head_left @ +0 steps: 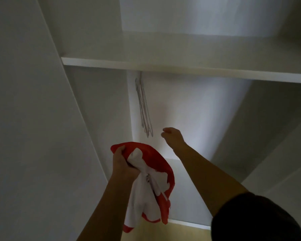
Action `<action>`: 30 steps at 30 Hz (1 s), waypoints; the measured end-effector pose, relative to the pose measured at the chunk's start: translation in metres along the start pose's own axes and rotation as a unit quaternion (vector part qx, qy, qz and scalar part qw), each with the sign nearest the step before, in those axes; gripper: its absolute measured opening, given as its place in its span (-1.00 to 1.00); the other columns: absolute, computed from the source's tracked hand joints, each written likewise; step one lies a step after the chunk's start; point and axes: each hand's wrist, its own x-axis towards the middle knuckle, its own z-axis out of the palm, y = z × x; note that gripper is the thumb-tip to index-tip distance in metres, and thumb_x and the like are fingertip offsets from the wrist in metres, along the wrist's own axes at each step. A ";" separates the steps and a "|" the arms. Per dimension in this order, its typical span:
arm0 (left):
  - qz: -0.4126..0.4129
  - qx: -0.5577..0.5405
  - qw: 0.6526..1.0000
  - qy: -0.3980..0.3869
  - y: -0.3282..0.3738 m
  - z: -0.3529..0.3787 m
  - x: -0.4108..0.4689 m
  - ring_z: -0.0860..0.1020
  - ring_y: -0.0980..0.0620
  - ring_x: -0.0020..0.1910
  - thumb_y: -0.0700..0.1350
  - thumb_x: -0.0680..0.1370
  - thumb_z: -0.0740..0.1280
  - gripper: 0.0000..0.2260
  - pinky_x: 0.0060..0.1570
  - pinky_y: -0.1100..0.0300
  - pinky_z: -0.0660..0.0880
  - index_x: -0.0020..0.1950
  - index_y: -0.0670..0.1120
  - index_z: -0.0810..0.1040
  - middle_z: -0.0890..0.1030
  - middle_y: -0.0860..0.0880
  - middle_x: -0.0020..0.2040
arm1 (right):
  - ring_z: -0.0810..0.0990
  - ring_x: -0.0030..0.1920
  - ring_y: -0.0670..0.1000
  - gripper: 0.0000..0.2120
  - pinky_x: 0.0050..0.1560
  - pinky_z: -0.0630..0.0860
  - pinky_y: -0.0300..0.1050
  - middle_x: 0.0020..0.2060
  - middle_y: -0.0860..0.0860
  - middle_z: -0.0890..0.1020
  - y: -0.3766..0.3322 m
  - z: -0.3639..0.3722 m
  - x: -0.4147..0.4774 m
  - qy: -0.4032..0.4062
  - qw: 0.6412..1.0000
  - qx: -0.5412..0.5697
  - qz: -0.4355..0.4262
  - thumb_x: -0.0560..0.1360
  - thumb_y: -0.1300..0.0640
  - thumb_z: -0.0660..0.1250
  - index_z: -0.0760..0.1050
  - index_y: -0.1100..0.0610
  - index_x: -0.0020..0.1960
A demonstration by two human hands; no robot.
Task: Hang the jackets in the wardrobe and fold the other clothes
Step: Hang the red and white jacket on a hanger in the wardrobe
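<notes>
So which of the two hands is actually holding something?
The left hand: it grips the red-and-white jacket. The right hand holds nothing and reaches toward the hangers.

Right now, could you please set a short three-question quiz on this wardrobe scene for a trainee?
1. True or false: the left hand has the red and white jacket bunched in its grip.
2. Where do the hangers hang? A) just below the shelf; B) on top of the shelf; C) from the person's arm.
3. Short answer: what does the right hand hold?

Key: 1 true. 2 A. 3 nothing; it is raised beside the lower ends of the hangers, apart from them.
</notes>
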 end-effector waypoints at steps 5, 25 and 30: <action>-0.004 0.024 1.000 0.006 0.035 0.009 0.042 0.53 -0.14 -0.05 -0.03 0.51 0.30 -0.67 -0.25 -0.05 0.45 0.25 -0.08 0.48 0.58 -0.13 0.00 | 0.55 0.11 -0.01 -0.64 -0.01 0.41 -0.34 0.24 0.08 0.55 -0.017 0.036 0.058 0.010 0.999 -0.052 0.010 0.51 0.24 0.29 0.48 0.17 0.30; -0.005 0.035 0.999 0.005 0.057 0.004 0.080 0.51 -0.16 -0.11 0.00 0.52 0.28 -0.69 -0.21 -0.06 0.43 0.19 -0.13 0.45 0.55 -0.17 -0.07 | 0.43 -0.45 -0.17 -0.71 -0.53 0.33 -0.50 -0.39 -0.03 0.48 -0.043 0.026 0.075 0.166 0.978 0.026 -0.127 0.64 0.17 0.08 0.50 0.19 -0.14; 0.004 0.024 1.000 -0.005 0.037 0.009 0.059 0.49 -0.16 -0.10 -0.01 0.52 0.27 -0.71 -0.12 -0.08 0.43 0.19 -0.10 0.46 0.54 -0.15 -0.06 | 0.43 -0.47 -0.16 -0.72 -0.47 0.36 -0.42 -0.43 -0.01 0.46 -0.033 -0.005 0.051 0.185 0.973 0.045 -0.132 0.62 0.19 0.11 0.51 0.17 -0.18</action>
